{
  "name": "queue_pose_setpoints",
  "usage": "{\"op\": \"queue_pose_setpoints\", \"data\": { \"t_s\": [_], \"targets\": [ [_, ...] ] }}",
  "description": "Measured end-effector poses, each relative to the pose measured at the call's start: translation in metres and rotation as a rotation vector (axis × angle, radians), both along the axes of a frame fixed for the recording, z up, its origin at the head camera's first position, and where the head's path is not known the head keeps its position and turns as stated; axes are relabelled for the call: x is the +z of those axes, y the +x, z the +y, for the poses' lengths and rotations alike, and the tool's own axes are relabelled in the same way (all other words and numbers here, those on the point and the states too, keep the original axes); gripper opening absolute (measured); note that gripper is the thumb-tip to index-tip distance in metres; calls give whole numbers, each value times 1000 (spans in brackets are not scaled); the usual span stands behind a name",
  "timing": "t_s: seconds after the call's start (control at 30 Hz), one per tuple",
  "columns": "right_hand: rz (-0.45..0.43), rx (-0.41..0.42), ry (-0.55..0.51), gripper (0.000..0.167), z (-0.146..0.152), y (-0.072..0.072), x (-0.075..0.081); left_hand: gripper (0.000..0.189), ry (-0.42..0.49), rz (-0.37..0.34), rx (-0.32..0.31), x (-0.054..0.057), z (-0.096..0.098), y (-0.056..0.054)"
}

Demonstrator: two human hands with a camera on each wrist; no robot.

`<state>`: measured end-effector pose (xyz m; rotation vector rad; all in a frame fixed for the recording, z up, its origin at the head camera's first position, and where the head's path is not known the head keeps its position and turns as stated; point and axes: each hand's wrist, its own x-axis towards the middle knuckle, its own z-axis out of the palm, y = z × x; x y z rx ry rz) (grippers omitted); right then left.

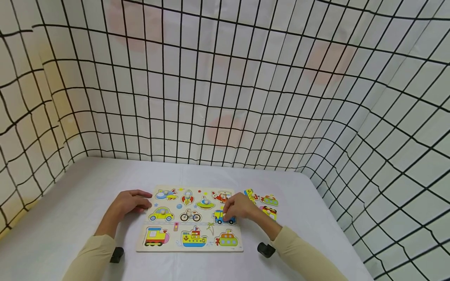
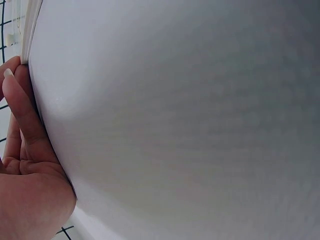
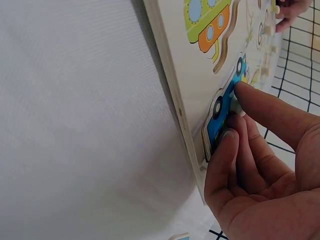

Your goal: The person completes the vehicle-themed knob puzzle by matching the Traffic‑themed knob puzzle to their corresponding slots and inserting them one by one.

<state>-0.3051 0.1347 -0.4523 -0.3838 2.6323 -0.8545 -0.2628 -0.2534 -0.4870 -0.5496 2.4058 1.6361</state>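
A wooden peg puzzle board (image 1: 175,248) with vehicle pictures lies flat on the table. My right hand (image 1: 240,206) is over its right edge, thumb and fingers pinching the pale knob of the blue bus piece (image 1: 229,220). In the right wrist view, the bus piece (image 3: 217,120) sits at its outlined slot, partly hidden by the fingers. My left hand (image 1: 128,203) lies on the table with relaxed fingers at the board's left edge. Its fingertips touch the edge in the left wrist view, where the hand (image 2: 30,135) holds nothing.
Right of the board lie loose pieces: a ship (image 1: 250,194), a submarine (image 1: 270,200) and a train (image 1: 270,212). A knobbed car (image 1: 161,214) and bicycle (image 1: 190,215) sit in the board. Printed pictures fill the bottom row. Black netting (image 1: 197,117) surrounds the table.
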Motion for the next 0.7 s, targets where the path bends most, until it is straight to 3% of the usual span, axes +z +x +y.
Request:
{"op": "queue_pose_setpoints", "data": {
  "t_s": [0.7],
  "targets": [
    [-23,4,-34,16,2,1,-3,48,0,0,1,-1,0,0]
  ]
}}
